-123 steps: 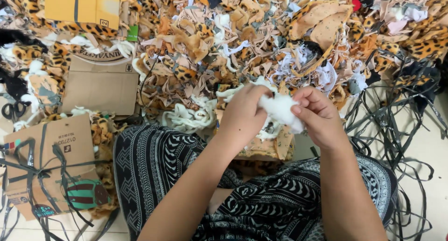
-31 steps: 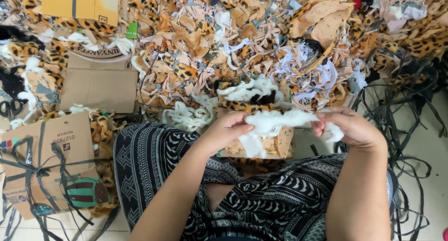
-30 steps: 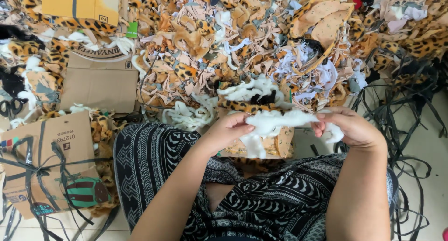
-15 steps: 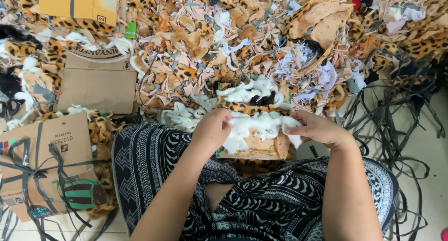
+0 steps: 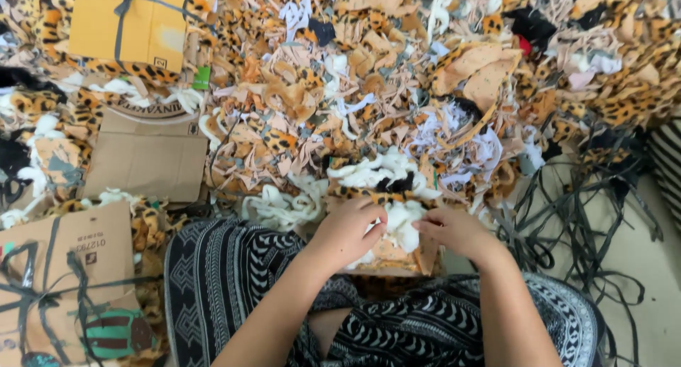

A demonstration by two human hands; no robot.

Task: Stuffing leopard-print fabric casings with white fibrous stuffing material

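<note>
A clump of white stuffing (image 5: 401,220) sits between my two hands, low in the middle of the head view. My left hand (image 5: 349,230) closes its fingers on the clump's left side. My right hand (image 5: 452,229) pinches its right side. Both hands rest over a tan, leopard-print fabric piece (image 5: 389,257) lying on my lap, which is covered by black-and-white patterned cloth (image 5: 234,282). More white stuffing (image 5: 372,170) lies just beyond the hands.
A big heap of leopard-print and tan fabric scraps (image 5: 340,90) fills the floor ahead. Cardboard boxes tied with dark straps sit at left (image 5: 67,267) and top left (image 5: 128,23). A flat cardboard sheet (image 5: 149,161) lies between them. Tangled black straps (image 5: 574,225) spread at right.
My hands had the white stuffing stretched wide apart, then came together and lowered. They now press a compact clump against the fabric piece on my lap.
</note>
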